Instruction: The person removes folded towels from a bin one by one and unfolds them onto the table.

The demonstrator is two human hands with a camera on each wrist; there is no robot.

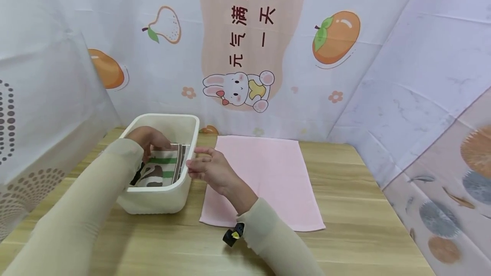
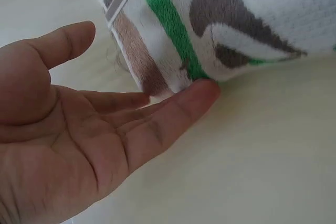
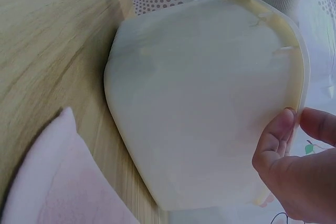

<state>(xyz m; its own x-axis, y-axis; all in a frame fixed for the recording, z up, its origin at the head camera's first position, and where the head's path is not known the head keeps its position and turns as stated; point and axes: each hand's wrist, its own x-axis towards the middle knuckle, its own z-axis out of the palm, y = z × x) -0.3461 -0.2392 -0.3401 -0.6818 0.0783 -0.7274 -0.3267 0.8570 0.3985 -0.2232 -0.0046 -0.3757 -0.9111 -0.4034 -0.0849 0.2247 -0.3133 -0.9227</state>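
A cream plastic bin (image 1: 161, 202) stands on the left of the table. Inside it lies a folded towel (image 1: 168, 167) with green, brown and white stripes and brown patches. My left hand (image 1: 151, 139) reaches down into the bin. In the left wrist view the fingers of that hand (image 2: 79, 124) stretch out and touch the edge of the towel (image 2: 168, 30), with the thumb apart from it. My right hand (image 1: 215, 171) pinches the bin's right rim; in the right wrist view its thumb and fingers (image 3: 278, 135) lie on either side of the rim.
A pink towel (image 1: 264, 178) lies flat on the wooden table (image 1: 353, 208), right of the bin. Behind the table hangs a printed curtain (image 1: 253, 20) with fruit and a rabbit. More patterned cloth (image 1: 433, 169) closes off the right side.
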